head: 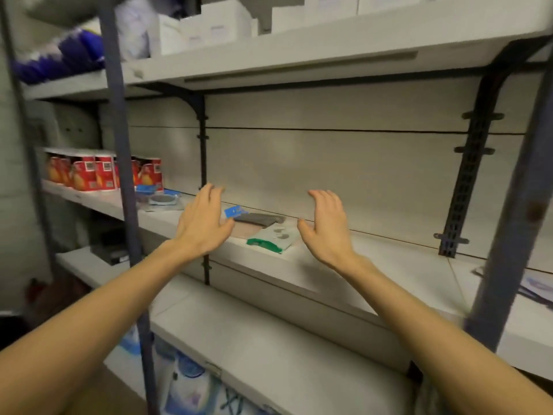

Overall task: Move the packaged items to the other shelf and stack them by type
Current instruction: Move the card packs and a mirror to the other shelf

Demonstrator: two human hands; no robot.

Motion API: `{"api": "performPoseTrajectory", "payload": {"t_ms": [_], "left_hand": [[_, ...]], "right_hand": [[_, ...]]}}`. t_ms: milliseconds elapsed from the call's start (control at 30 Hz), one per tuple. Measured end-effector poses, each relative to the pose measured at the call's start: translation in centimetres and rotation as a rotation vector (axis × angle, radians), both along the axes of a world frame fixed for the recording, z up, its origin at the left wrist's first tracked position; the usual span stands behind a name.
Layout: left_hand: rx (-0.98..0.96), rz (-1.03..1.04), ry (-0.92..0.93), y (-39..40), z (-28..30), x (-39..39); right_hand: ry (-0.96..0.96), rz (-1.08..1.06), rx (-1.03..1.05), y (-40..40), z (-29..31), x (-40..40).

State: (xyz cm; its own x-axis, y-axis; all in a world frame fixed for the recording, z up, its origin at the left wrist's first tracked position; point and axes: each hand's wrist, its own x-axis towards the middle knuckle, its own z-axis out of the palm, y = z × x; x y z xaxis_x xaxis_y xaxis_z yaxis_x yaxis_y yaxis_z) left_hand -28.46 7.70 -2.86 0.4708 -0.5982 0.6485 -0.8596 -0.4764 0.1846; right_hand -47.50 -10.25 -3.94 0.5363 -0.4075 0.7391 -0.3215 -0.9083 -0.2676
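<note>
Left hand (205, 218), right hand (324, 223) flat (empty) flanking packets (263, 230)

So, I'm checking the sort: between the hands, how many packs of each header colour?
Blue-header pack: 1
Green-header pack: 1
Total: 2; a pinkish patch between them may be a third.

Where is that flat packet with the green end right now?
The green-ended packet lies on the middle shelf, between the left hand and right hand, just in front of a blue-tagged packet.
</note>
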Motion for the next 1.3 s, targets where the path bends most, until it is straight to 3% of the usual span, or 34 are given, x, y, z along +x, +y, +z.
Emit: {"api": "performPoseTrajectory", "payload": {"t_ms": [167, 333, 467, 633, 767, 900, 1100, 1300], "left_hand": [[0.367, 0.053, 0.185, -1.4, -1.6, 8.2], [0.672, -0.041, 0.074, -4.9, -1.2, 15.3], [0.855, -0.085, 0.083, -7.8, -1.2, 19.4], [0.861, -0.141, 0.262, -10.3, -1.9, 23.6], [0.904, -0.205, 0.308, -12.1, -1.7, 25.4], [0.874, -0.325, 0.132, -14.1, -1.8, 27.0], [0.603, -0.435, -0.330, -14.5, -3.8, 28.7], [0.481, -0.570, -0.196, -13.1, -4.3, 32.1]], "right_hand": [[0.275, 0.014, 0.155, -3.3, -1.0, 8.8], [0.529, -0.008, 0.266, -6.9, -0.4, 16.9], [0.621, -0.052, 0.297, -9.7, -1.0, 21.4], [0.706, -0.067, 0.388, -12.5, -2.2, 24.1], [0.718, -0.112, 0.316, -13.2, -1.9, 24.6], [0.738, -0.178, 0.239, -13.3, -1.9, 25.3], [0.606, -0.280, 0.239, -12.6, -1.6, 26.3], [0.456, -0.352, 0.278, -10.9, -0.7, 27.3]]}}
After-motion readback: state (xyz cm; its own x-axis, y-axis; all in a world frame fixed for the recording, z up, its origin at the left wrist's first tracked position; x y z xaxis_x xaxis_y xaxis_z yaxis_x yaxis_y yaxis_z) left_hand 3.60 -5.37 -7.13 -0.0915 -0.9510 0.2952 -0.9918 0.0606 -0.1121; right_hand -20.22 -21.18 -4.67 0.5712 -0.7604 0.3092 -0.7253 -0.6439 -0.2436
